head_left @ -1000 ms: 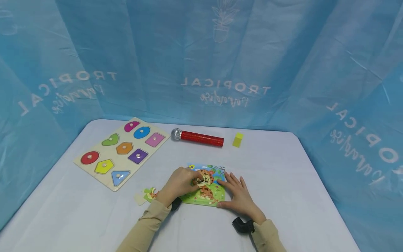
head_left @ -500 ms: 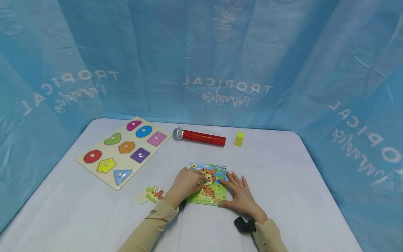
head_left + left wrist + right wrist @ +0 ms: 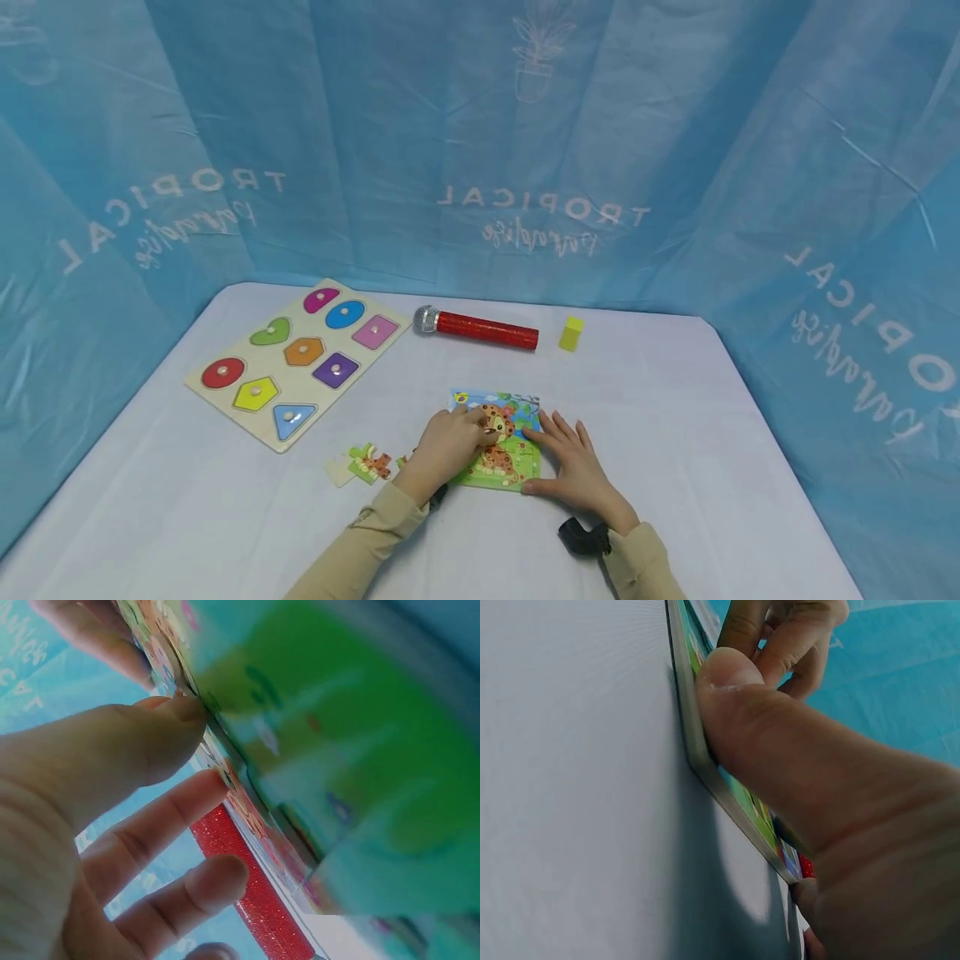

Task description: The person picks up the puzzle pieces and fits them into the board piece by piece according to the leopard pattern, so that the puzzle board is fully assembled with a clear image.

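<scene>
A square jigsaw puzzle (image 3: 502, 475) with a spotted leopard cub on green and blue lies flat in front of me. My left hand (image 3: 450, 442) reaches over its left half in the head view. Its thumb and index finger pinch what looks like a small puzzle piece, mostly hidden, at the cub. In the left wrist view, the thumb (image 3: 142, 739) touches the edge of a recess in the puzzle. My right hand (image 3: 573, 471) rests with spread fingers on the puzzle's right side. Its thumb (image 3: 757, 727) presses the near corner in the right wrist view.
Loose puzzle pieces (image 3: 367, 463) lie left of my left wrist, one pale side up. A shape board (image 3: 258, 358) with colourful knobbed shapes sits at the back left. Behind the puzzle are a red toy microphone (image 3: 487, 330) and a yellow block (image 3: 572, 333). Blue cloth (image 3: 420, 108) surrounds the table.
My left hand has shifted a little to the right over the puzzle, baring more of the loose pieces beside its wrist. The right hand stays on the puzzle's edge. The head view has shifted slightly.
</scene>
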Available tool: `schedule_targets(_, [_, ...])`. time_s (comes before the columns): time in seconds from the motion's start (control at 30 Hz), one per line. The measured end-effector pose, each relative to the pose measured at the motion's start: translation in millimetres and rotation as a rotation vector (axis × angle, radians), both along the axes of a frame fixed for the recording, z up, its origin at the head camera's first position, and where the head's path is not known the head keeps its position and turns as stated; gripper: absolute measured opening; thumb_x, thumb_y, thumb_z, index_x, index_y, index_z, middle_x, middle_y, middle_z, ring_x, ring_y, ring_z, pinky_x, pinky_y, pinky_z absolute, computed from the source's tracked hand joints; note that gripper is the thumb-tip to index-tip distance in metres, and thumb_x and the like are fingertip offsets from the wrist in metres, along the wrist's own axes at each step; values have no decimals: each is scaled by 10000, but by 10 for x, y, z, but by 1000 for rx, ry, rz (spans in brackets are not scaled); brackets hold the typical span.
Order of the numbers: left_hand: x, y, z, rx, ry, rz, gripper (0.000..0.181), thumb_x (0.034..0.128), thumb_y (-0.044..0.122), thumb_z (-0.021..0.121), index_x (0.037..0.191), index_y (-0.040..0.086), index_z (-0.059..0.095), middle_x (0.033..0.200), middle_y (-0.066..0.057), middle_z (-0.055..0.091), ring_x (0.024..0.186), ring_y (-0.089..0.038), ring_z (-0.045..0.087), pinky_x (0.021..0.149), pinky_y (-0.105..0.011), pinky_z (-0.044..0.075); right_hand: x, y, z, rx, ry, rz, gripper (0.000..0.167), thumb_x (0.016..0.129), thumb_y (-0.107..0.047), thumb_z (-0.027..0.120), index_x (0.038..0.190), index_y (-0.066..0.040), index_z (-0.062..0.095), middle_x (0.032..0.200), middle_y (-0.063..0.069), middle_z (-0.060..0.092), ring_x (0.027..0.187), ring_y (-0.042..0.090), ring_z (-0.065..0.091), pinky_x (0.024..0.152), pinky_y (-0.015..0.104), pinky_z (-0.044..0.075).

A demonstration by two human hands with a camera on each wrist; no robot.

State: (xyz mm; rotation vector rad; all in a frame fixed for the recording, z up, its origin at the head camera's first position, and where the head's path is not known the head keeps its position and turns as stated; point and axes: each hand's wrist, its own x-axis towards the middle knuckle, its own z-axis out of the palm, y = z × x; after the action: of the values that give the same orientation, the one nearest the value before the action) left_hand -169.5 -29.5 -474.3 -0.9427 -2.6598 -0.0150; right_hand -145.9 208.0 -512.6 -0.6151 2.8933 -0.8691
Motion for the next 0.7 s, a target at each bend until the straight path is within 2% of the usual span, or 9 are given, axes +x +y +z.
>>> schedule_targets(0.2, [-1,11,19,-13,-26,27,167,885,274,691,994,374,769,960,68,657,769,-138,558,546,-260,431,-12,2,1,-14,-8,-4,822,713,-485,805,1421,-198,502,1590,125,269,1487,379,168,1165,627,10])
schedule_targets(0.3, [-4,-1,27,18,-77,12,179,893,256,683,1018,351,769,984,42,654,781,-157,573,547,-275,454,-17,2,-3,-15,-1,-3,823,713,-490,803,1421,-197,503,1589,127,271,1486,380,171,1164,629,11])
schedule_targets(0.4, [-15,-53,37,78,-228,-21,228,897,244,682,1112,286,743,1108,0,650,898,-200,625,644,-330,530,-16,3,-5,-14,1,-4,822,717,-499,796,1423,-200,499,1590,126,270,1486,379,170,1164,629,9])
schedule_targets(0.47, [-29,-111,53,142,-382,-48,303,902,218,673,1203,209,700,1229,-46,626,1033,-257,634,775,-393,551,-14,2,-5,-16,2,-6,821,717,-501,795,1421,-199,501,1589,127,272,1485,381,172,1163,631,8])
schedule_targets(0.53, [-41,-196,73,201,-532,-56,388,912,210,655,1295,153,634,1346,-82,573,1184,-301,587,923,-447,514,-11,3,-6,-18,4,-11,821,712,-498,799,1418,-198,505,1585,129,279,1483,383,177,1162,631,10])
schedule_targets(0.6, [-41,-314,106,268,-639,-57,434,918,196,643,1339,109,589,1396,-112,541,1267,-334,534,1006,-489,461,-8,4,-11,-14,7,-16,825,706,-498,803,1416,-198,508,1584,126,284,1482,380,183,1164,629,12])
schedule_targets(0.63, [-38,-387,128,294,-677,-45,452,914,186,645,1350,94,575,1397,-124,540,1277,-337,526,1023,-497,448,-8,3,-13,-12,3,-18,826,705,-501,802,1416,-203,507,1586,121,280,1484,375,180,1166,625,6])
schedule_targets(0.7, [-22,-564,185,331,-730,26,464,882,163,676,1333,100,591,1369,-111,571,1263,-307,537,1041,-496,436,-8,1,-19,-7,3,-19,828,705,-509,798,1417,-203,506,1587,120,278,1485,373,179,1166,624,1])
